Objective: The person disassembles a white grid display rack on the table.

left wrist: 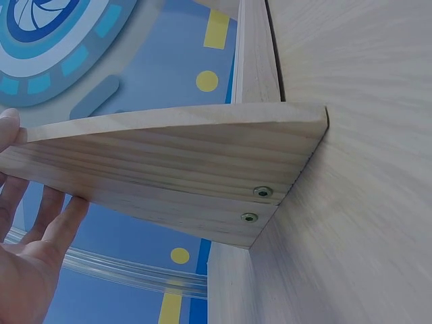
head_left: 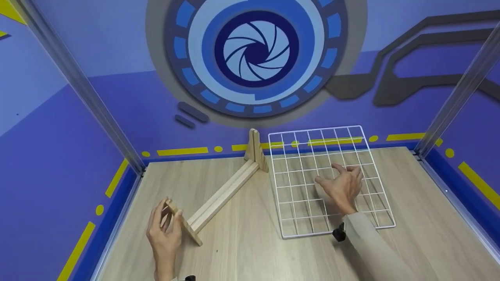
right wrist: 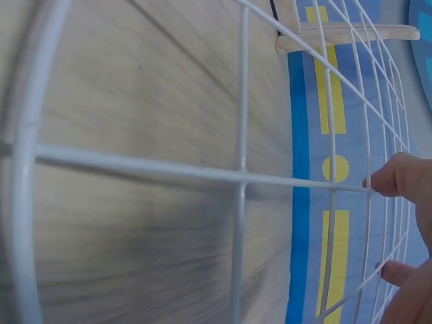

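Note:
A light wooden stand [head_left: 224, 197] has a long grooved bar between two upright end pieces and lies diagonally on the table. My left hand [head_left: 164, 230] holds the near end piece [left wrist: 175, 162], thumb on one side and fingers on the other; two metal screws show low on that piece. To the right, a white wire grid panel [head_left: 300, 199] slants above the tabletop and casts shadows on it. My right hand [head_left: 343, 187] grips the panel by its wires around the middle, with the thumb [right wrist: 388, 179] against a crossing wire. Some right fingertips are hidden.
The wood-grain table [head_left: 242, 253] ends at a blue patterned back wall [head_left: 129, 105]. Metal posts stand at the left [head_left: 86, 93] and right [head_left: 453, 93] rear corners. The stand's far end piece [head_left: 254, 150] is near the back wall, close to the panel's left edge.

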`<state>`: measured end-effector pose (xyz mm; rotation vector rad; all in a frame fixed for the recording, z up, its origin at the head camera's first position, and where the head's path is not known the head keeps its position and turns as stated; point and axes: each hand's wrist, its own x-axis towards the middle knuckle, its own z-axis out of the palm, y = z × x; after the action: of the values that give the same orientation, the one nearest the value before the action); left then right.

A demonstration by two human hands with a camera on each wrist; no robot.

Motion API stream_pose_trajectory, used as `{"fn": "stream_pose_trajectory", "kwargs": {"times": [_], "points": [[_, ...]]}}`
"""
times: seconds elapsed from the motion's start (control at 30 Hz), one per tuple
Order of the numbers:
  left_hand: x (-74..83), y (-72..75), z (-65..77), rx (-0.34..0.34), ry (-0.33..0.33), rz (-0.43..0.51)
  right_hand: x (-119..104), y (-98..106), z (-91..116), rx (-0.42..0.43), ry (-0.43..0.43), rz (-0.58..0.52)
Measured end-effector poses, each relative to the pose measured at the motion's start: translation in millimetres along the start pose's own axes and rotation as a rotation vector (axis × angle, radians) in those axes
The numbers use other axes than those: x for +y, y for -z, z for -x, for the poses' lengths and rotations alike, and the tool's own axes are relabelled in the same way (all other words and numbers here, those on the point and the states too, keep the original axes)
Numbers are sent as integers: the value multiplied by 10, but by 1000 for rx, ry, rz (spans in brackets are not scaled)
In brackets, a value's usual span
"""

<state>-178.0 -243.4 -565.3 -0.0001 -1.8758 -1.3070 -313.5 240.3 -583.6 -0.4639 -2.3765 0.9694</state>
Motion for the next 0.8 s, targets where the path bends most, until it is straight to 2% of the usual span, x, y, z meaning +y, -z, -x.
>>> {"fn": "stream_pose_trajectory", "kwargs": {"times": [0.07,0.3,0.8], "points": [[8,3,3,-1,-5,-1,10,0,-1,-10,-6,11],[214,21,-13,-10,-48,30,57,-12,7,-34,-5,30],[202,13,-15,4,-73,31,101,-38,-3,-82,-60,85]]}}
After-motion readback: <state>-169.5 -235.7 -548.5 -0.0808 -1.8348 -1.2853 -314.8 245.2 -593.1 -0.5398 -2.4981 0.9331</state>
